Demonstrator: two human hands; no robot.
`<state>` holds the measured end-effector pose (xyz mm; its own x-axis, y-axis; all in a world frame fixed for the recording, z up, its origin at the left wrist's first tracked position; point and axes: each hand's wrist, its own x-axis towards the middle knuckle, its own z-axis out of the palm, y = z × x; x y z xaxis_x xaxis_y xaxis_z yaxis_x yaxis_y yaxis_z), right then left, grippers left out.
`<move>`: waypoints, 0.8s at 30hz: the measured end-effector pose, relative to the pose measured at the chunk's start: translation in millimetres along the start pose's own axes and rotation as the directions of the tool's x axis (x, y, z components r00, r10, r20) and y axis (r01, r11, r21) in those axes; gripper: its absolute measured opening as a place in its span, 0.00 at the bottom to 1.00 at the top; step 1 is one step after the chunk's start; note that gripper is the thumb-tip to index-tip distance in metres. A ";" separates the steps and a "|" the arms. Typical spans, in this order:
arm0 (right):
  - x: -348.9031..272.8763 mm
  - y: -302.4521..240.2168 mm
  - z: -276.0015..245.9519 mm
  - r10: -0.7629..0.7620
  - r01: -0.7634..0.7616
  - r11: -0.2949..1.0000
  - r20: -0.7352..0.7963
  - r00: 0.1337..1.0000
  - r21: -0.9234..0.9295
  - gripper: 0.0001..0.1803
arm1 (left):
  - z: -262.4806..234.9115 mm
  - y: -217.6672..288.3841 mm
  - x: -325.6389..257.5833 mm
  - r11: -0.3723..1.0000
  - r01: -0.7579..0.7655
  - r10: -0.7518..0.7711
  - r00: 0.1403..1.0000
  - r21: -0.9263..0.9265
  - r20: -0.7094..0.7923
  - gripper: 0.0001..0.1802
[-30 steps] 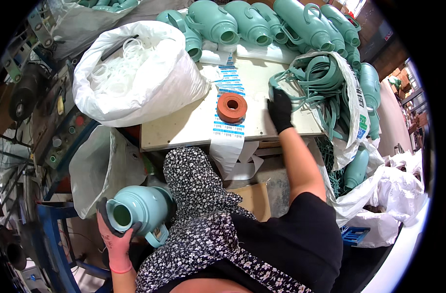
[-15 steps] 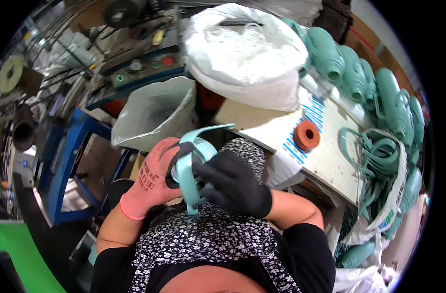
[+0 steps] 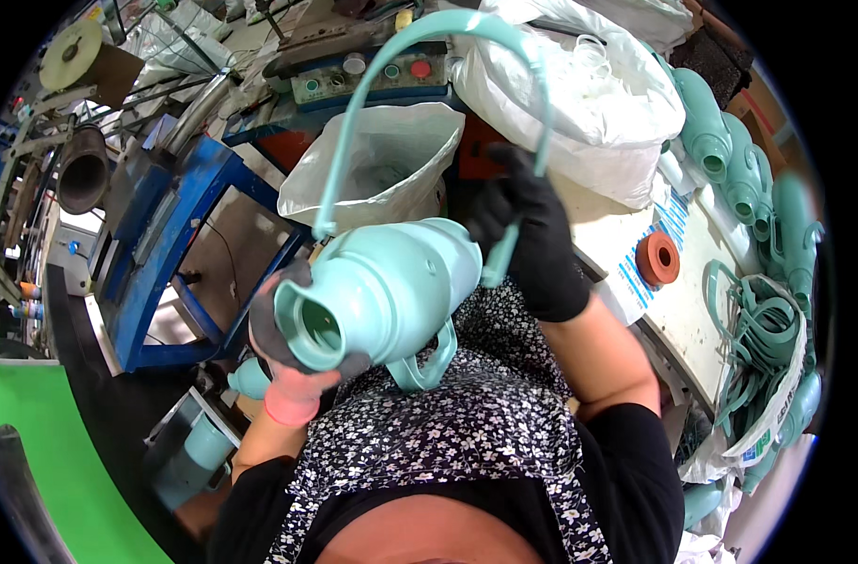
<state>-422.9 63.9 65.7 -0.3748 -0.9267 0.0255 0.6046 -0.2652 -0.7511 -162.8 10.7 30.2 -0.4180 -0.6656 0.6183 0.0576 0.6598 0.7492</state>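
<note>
A light teal thermos flask shell (image 3: 401, 291) lies sideways above my lap, its round open mouth facing lower left and its side handle hanging beneath. My left hand (image 3: 296, 383), in a pink glove with dark fingers, grips the shell near the mouth. A long curved teal carrying handle (image 3: 420, 30) arches above the shell. Around one end of this strip closes my right hand (image 3: 534, 230), in a black glove. The strip's other end is close to the shell's shoulder; I cannot tell whether it is joined there.
An open white sack (image 3: 373, 202) stands ahead, beside a larger sack of clear plastic pieces (image 3: 589, 70). On the right-hand table sits an orange-red ring (image 3: 657, 258). Beyond are a bag of teal handles (image 3: 763, 324) and several teal shells (image 3: 706, 127). A blue metal frame (image 3: 171, 254) stands left.
The shell has turned so its mouth and side now show. My right hand has moved up and right with the carrying handle, which now arches over the shell. The view has shifted left.
</note>
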 end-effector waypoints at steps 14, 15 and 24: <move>5.2 62.9 23.5 0.136 -0.119 0.958 0.049 0.990 -0.259 0.17 | -16.7 17.8 9.3 0.971 -0.235 0.217 0.937 0.033 0.274 0.63; 9.5 63.1 13.0 0.254 -0.253 0.966 0.028 0.967 -0.049 0.16 | -24.8 13.7 11.4 0.916 0.240 -0.091 0.904 -0.322 0.417 0.61; -10.5 58.9 -46.3 0.259 -0.273 0.940 -0.092 0.961 -0.202 0.18 | 26.9 -48.8 -7.1 0.346 0.555 -0.492 0.794 -0.757 0.357 0.11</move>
<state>-415.9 70.3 -9.4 -0.2683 -0.9351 -0.2313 0.5289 0.0576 -0.8467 -187.1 -7.3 -17.2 -0.6841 -0.7284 0.0380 0.4741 -0.4044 0.7821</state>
